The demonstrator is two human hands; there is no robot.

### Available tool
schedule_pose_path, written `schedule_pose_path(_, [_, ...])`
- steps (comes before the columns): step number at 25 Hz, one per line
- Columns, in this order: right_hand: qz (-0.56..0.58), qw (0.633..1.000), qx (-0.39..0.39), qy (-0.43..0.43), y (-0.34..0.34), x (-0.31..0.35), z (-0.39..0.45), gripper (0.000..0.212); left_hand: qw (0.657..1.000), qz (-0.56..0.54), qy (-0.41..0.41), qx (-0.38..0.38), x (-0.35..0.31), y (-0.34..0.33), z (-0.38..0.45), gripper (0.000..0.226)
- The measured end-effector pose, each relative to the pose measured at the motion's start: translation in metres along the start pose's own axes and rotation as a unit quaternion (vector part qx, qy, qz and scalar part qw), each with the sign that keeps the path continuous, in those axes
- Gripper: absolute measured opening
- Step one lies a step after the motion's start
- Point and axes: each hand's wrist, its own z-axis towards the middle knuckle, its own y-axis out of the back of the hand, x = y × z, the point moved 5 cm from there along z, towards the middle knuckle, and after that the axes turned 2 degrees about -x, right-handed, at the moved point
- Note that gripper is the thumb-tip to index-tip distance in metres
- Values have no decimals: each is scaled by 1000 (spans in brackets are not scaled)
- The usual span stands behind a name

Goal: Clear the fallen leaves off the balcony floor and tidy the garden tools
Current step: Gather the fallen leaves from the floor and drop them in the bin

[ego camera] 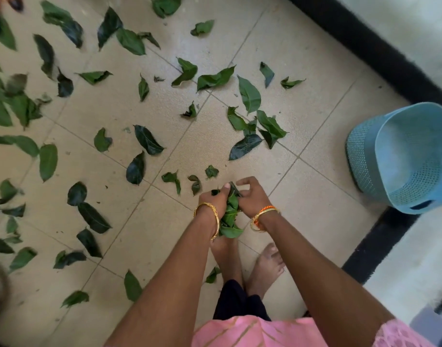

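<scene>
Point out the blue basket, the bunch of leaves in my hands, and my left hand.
blue basket (365, 156), head view, perforated outer wall.
bunch of leaves (230, 216), head view, middle of the bunch.
left hand (216, 200), head view, back of hand.

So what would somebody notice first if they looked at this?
Probably the dark green leaves scattered all over the beige tiled floor. Next, the left hand and right hand at the centre, gripping a bunch of green leaves. A light blue perforated plastic basket stands at the right.
</scene>
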Motion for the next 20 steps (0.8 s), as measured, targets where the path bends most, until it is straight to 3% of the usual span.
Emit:
schedule_pose_path(3, [20,1000,-1,-6,6,30,-19,22,998,52,-40,-9,-21,3,-14,46])
schedule_pose_path(6, [43,998,44,-31,9,58,-30,23,991,93,-71,-68,-41,7,-24,58])
schedule_pose_path(9, [60,997,49,-22,16,78,-30,19,984,99,-87,-122,-63,5,-32,55])
schedule_pose_path(14, [99,995,14,-2,43,95,-17,5,990,56,-41,-124,-81,-7,-17,39])
schedule_pose_path(17, [-97,986,-104,90,82,107,27,24,993,49,-8,-108,-81,-10,6,34])
schedule_pose_path(18, [-200,963,-135,121,93,109,46,37,994,47,0,-103,-79,-11,16,32])
schedule_pose_path(20, [-370,909,-124,148,102,108,82,60,994,55,10,-95,-75,-13,30,25])
